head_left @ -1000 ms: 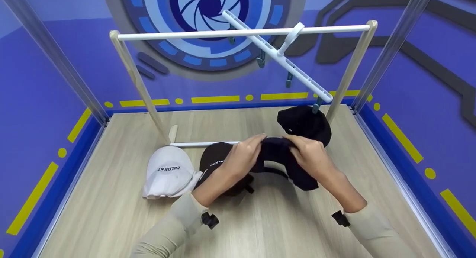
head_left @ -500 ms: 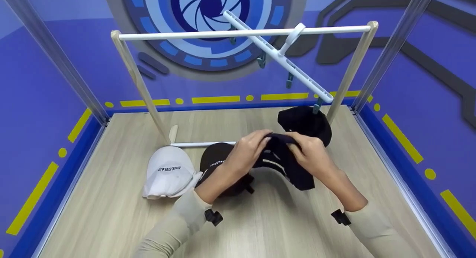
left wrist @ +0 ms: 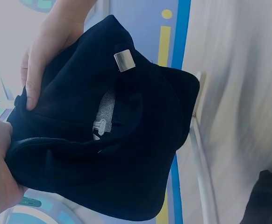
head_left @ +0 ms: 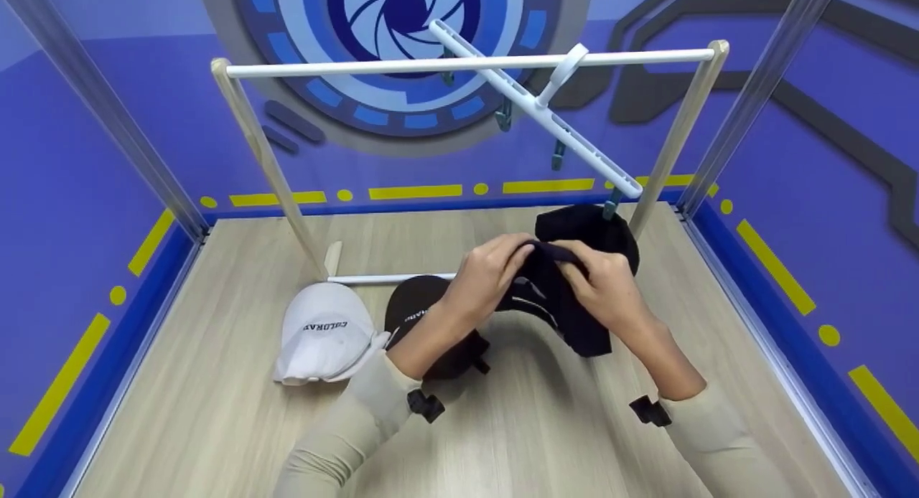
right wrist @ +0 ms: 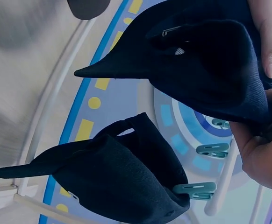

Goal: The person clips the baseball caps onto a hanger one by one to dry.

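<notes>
I observed the left hand (head_left: 482, 279) and right hand (head_left: 605, 283) pinching a dark cap (head_left: 583, 329) by its upper edge, near a second cap (right wrist: 122, 175) clipped to the white hanger (head_left: 542, 109).

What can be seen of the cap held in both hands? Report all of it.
The cap is very dark, apparently woven cloth, with a curved brim, a shiny buckle and a pale mesh patch showing through an opening. The left hand and right hand pinch its upper edge, brim pointing downward, above the table.
</notes>
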Demonstrator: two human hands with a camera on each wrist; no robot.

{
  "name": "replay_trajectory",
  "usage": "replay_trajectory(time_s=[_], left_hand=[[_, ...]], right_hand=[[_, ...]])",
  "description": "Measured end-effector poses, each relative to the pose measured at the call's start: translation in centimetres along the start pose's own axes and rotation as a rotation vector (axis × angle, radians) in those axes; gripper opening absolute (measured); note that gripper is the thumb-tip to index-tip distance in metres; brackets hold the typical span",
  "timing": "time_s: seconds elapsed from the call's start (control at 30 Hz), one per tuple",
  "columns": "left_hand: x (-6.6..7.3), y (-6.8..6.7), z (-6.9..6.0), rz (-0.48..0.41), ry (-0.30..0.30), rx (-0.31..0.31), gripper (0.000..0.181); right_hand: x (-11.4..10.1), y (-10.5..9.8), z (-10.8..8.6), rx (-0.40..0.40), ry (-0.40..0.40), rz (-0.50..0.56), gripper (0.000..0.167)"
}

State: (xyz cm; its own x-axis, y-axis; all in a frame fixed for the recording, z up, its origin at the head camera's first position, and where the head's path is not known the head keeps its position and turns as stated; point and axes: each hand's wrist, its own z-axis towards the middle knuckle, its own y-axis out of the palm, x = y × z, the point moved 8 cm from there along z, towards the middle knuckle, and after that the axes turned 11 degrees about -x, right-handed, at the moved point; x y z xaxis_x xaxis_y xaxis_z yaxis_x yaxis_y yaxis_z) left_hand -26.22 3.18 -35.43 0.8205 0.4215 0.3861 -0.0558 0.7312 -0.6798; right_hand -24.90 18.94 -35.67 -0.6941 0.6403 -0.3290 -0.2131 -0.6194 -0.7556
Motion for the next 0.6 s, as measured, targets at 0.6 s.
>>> replay_trajectory(time_s=[0.6], left_hand=[[-0.4, -0.3, 2.6, 0.014, -0.038, 0.001, 0.028]], right_hand=[[1.0, -0.9, 1.0, 0.081, 0.066, 0.032, 0.019]])
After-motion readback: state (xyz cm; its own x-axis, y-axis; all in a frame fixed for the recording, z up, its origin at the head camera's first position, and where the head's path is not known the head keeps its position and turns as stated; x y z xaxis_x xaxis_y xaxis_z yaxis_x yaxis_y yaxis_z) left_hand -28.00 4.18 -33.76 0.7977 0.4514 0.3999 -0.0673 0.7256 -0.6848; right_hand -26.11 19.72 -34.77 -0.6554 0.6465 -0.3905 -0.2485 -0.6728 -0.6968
